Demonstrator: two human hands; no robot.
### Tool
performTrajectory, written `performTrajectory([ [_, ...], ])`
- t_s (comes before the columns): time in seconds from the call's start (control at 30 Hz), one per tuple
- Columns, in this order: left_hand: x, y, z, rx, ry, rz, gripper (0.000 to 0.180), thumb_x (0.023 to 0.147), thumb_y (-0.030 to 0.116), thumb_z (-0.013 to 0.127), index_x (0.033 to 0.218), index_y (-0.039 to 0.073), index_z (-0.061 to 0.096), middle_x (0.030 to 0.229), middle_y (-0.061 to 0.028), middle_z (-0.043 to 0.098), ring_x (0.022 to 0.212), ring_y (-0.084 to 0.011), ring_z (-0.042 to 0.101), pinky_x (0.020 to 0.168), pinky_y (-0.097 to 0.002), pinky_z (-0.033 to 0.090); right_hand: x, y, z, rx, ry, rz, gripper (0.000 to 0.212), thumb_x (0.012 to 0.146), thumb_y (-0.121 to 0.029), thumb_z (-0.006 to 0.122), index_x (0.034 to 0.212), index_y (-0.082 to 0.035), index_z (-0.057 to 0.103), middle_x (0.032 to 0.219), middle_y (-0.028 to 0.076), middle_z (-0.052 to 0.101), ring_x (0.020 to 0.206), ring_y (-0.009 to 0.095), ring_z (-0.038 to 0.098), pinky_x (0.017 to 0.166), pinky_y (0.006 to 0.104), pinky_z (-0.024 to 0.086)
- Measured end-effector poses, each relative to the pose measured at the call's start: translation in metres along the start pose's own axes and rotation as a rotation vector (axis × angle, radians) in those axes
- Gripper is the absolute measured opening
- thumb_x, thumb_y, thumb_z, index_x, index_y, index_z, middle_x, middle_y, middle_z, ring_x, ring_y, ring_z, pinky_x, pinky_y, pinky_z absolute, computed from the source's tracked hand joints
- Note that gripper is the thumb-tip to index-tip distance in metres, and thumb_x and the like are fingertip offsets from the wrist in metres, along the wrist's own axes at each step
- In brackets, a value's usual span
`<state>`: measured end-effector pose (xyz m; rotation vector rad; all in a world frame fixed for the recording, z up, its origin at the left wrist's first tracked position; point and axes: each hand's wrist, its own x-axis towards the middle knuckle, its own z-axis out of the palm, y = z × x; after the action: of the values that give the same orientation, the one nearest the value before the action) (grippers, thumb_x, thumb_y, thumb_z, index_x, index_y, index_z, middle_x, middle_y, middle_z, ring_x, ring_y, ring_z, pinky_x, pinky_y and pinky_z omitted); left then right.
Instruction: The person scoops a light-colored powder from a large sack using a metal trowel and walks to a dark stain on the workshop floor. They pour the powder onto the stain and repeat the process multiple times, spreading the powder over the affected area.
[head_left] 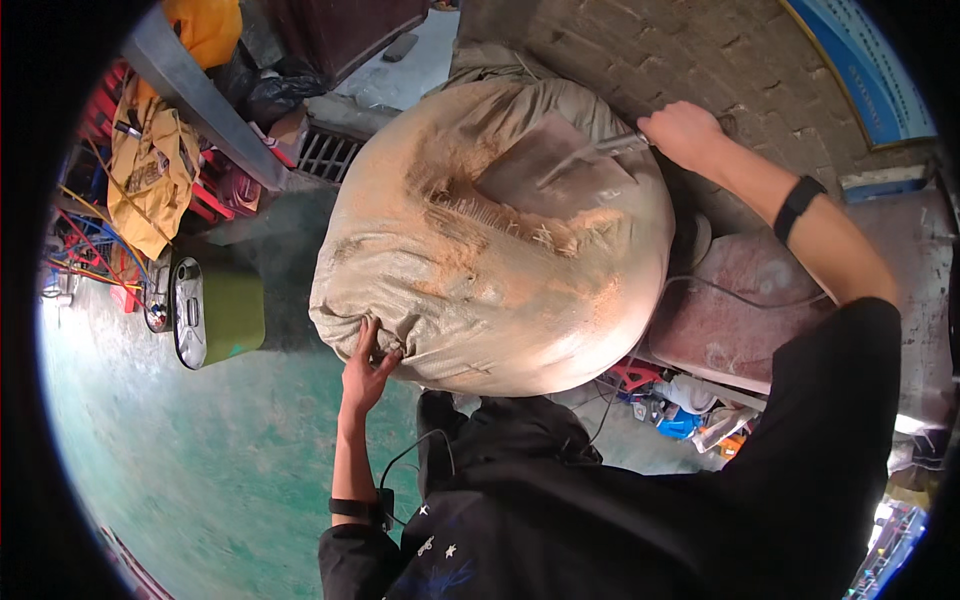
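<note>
From where I stand, the right hand (pixel 685 138) is closed round the handle of a flat grey metal trowel-like tool (pixel 525 180), whose blade rests on a big, rounded, beige woven-cloth bundle (pixel 500 335) between both hands; the left hand (pixel 368 368) has its fingers bent and thumb apart against the bundle's gathered edge, though I can't tell how firmly it has hold. Left of that hand stands an olive-green box with a silver end (pixel 232 310); beyond, up and left, come a crumpled yellow sack (pixel 150 170), a slanting grey metal beam (pixel 200 95) and a black slatted grille (pixel 328 155). Below the right hand, a thin black cable (pixel 740 290) crosses a dusty reddish-brown surface (pixel 720 315), with mixed clutter (pixel 690 400) under it. Orange-tan dust (pixel 600 295) coats the bundle in patches. Smooth green floor (pixel 270 450) spreads below the left hand; brown block paving (pixel 650 60) lies beyond the right, beside a blue panel (pixel 870 75).
</note>
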<state>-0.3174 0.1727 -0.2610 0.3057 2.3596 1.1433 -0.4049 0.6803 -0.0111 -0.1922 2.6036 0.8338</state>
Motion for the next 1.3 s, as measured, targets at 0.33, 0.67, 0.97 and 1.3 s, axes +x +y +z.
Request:
performTrajectory([
  [0.33, 0.000, -0.014, 0.018, -0.265, 0.018, -0.079, 0.067, 0.082, 0.012, 0.063, 0.141, 0.008, 0.033, 0.148, -0.0160, 0.027, 0.135, -0.0244, 0.031, 0.101, -0.0321, 0.035, -0.017, 0.008, 0.008, 0.114, 0.052, -0.008, 0.016, 0.070, -0.006, 0.059, 0.084, -0.008, 0.067, 0.086, 0.013, 0.067, 0.083, 0.033, 0.065, 0.071, 0.0428, 0.053],
  [0.67, 0.005, -0.029, 0.020, -0.399, -0.008, -0.003, 0.066, 0.082, 0.008, 0.060, 0.142, 0.008, 0.032, 0.148, -0.0140, 0.029, 0.103, -0.0140, 0.051, 0.090, -0.0276, 0.042, -0.069, 0.045, -0.063, 0.024, -0.131, 0.067, 0.036, 0.064, -0.018, 0.075, 0.094, -0.002, 0.065, 0.088, 0.014, 0.067, 0.085, 0.032, 0.065, 0.071, 0.0432, 0.052],
  [0.97, 0.001, -0.033, 0.018, -0.352, 0.016, 0.073, 0.064, 0.082, 0.012, 0.060, 0.141, 0.011, 0.035, 0.149, -0.0169, 0.024, 0.134, -0.0235, 0.032, 0.100, -0.0321, 0.036, -0.085, -0.010, -0.103, -0.361, -0.096, -0.021, 0.014, 0.060, -0.018, 0.066, 0.071, -0.009, 0.069, 0.072, 0.008, 0.068, 0.071, 0.027, 0.067, 0.061, 0.0376, 0.051],
  [1.3, -0.003, -0.022, 0.008, -0.290, -0.033, -0.002, 0.067, 0.079, 0.017, 0.062, 0.141, 0.015, 0.036, 0.148, -0.0169, 0.026, 0.137, -0.0278, 0.027, 0.105, -0.0332, 0.032, -0.067, -0.032, -0.145, 0.169, -0.680, 0.147, 0.031, 0.080, -0.029, 0.062, 0.077, 0.001, 0.060, 0.065, 0.009, 0.059, 0.051, 0.021, 0.055, 0.044, 0.0361, 0.045],
])
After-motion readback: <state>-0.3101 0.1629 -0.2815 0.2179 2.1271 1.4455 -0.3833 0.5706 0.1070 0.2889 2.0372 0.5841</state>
